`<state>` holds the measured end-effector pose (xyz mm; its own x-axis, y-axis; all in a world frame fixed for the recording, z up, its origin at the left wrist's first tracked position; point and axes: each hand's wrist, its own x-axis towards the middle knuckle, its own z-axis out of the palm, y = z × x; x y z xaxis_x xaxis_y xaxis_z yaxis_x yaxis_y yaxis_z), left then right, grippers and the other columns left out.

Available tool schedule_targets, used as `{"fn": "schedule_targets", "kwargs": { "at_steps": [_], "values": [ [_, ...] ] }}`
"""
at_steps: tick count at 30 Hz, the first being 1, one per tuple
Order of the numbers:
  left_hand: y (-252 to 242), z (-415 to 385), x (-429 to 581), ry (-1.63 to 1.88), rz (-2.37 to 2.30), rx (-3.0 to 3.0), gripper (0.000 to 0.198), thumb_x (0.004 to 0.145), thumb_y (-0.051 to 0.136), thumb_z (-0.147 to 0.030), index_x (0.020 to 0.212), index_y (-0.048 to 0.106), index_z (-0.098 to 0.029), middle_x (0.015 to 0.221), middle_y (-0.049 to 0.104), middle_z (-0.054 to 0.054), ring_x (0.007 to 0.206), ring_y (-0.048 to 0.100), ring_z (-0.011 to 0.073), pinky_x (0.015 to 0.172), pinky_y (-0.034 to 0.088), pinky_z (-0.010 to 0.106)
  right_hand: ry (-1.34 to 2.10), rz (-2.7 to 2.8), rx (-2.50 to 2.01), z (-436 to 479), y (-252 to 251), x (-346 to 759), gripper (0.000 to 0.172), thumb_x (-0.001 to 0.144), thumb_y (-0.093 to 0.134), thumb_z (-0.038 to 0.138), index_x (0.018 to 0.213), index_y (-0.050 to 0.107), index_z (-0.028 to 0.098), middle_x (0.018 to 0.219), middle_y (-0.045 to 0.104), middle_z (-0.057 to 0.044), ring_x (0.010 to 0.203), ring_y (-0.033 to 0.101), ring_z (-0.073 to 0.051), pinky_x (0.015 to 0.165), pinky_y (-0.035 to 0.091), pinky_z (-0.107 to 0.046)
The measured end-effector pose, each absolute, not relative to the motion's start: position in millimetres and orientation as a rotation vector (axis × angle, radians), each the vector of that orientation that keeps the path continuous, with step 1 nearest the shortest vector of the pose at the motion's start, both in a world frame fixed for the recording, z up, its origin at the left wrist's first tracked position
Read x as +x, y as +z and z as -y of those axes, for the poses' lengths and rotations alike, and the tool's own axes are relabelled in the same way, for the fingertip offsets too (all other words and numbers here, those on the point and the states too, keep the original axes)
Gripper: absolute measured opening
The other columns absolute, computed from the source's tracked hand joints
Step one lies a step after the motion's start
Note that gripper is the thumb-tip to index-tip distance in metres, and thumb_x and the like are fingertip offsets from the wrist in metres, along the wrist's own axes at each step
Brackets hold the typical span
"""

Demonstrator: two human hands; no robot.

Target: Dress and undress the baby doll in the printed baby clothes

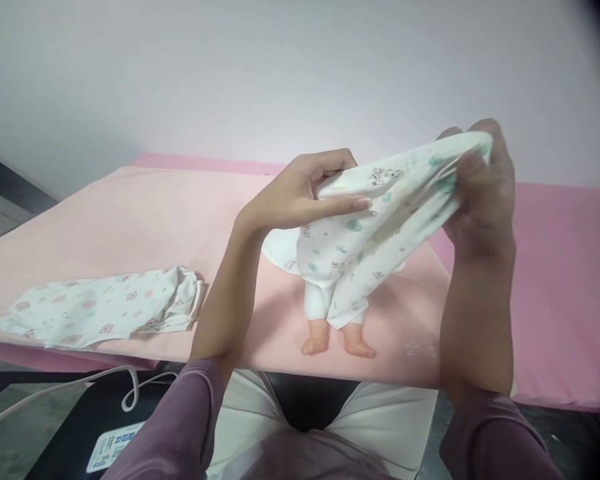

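A white baby garment with green and brown prints is stretched between my two hands, above a baby doll. My left hand pinches its left edge, thumb in front and fingers behind. Higher up, my right hand grips the gathered far end. Beneath the cloth lies the doll, with its bare feet and white leg coverings showing near the bed's front edge. The garment and my hands hide the doll's head and most of its body.
A folded white garment with pink prints lies on the pink padded surface at left. A white cable hangs over a black object with a label below. A pale wall stands behind.
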<state>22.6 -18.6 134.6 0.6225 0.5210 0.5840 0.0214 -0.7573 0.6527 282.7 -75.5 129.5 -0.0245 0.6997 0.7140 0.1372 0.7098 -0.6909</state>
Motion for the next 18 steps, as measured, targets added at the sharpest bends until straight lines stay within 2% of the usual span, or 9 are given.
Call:
{"fn": "schedule_targets", "kwargs": {
  "at_steps": [2, 4, 7, 9, 13, 15, 18],
  "values": [
    [133, 17, 25, 1.101, -0.397, 2.227, 0.039, 0.091, 0.079, -0.059, 0.094, 0.061, -0.024, 0.093, 0.062, 0.001, 0.103, 0.074, 0.0256, 0.082, 0.064, 0.039, 0.569, 1.520, -0.761, 75, 128, 280, 0.036, 0.095, 0.071, 0.063, 0.085, 0.057, 0.031, 0.078, 0.053, 0.000, 0.062, 0.049, -0.020, 0.050, 0.037, -0.033],
    [131, 18, 30, 1.204, -0.391, 2.183, 0.038, 0.097, 0.070, -0.061, 0.101, 0.060, -0.025, 0.097, 0.062, 0.001, 0.104, 0.074, 0.0250, 0.083, 0.063, 0.041, 0.696, 1.624, -0.825, 74, 126, 278, 0.034, 0.091, 0.077, 0.063, 0.098, 0.062, 0.033, 0.079, 0.058, 0.000, 0.067, 0.057, -0.021, 0.053, 0.045, -0.033],
    [129, 20, 37, 1.311, -0.417, 2.100, 0.037, 0.101, 0.064, -0.062, 0.107, 0.057, -0.026, 0.094, 0.060, 0.001, 0.097, 0.075, 0.0239, 0.080, 0.062, 0.040, 0.956, 1.900, -0.858, 74, 121, 270, 0.062, 0.072, 0.094, 0.062, 0.119, 0.066, 0.033, 0.096, 0.073, -0.002, 0.096, 0.071, -0.031, 0.075, 0.061, -0.041],
    [129, 18, 39, 1.313, -0.429, 2.048, 0.036, 0.103, 0.063, -0.060, 0.108, 0.055, -0.025, 0.084, 0.057, 0.000, 0.084, 0.074, 0.0217, 0.073, 0.060, 0.037, 1.038, 1.983, -0.870, 74, 118, 262, 0.064, 0.069, 0.096, 0.062, 0.119, 0.071, 0.030, 0.104, 0.077, -0.004, 0.110, 0.071, -0.036, 0.088, 0.063, -0.047],
    [132, 9, 31, 1.224, -0.359, 2.046, 0.038, 0.102, 0.064, -0.058, 0.095, 0.060, -0.021, 0.077, 0.056, 0.001, 0.072, 0.068, 0.0175, 0.066, 0.056, 0.033, 0.981, 1.904, -0.873, 71, 114, 250, 0.051, 0.079, 0.088, 0.065, 0.114, 0.075, 0.031, 0.102, 0.078, -0.002, 0.110, 0.073, -0.034, 0.089, 0.066, -0.047],
    [133, 5, 24, 1.050, -0.318, 2.110, 0.043, 0.094, 0.074, -0.061, 0.091, 0.065, -0.020, 0.083, 0.062, 0.003, 0.077, 0.069, 0.0192, 0.066, 0.057, 0.032, 0.904, 1.789, -0.862, 69, 111, 250, 0.048, 0.085, 0.082, 0.067, 0.115, 0.075, 0.031, 0.102, 0.077, -0.002, 0.112, 0.074, -0.034, 0.090, 0.066, -0.046],
    [135, 5, 18, 0.926, -0.371, 2.107, 0.044, 0.084, 0.085, -0.061, 0.098, 0.069, -0.023, 0.093, 0.067, 0.002, 0.095, 0.074, 0.0250, 0.074, 0.063, 0.034, 0.875, 1.667, -0.854, 69, 108, 251, 0.046, 0.092, 0.073, 0.068, 0.119, 0.074, 0.031, 0.104, 0.077, -0.002, 0.118, 0.073, -0.033, 0.092, 0.067, -0.046]
  ]
}}
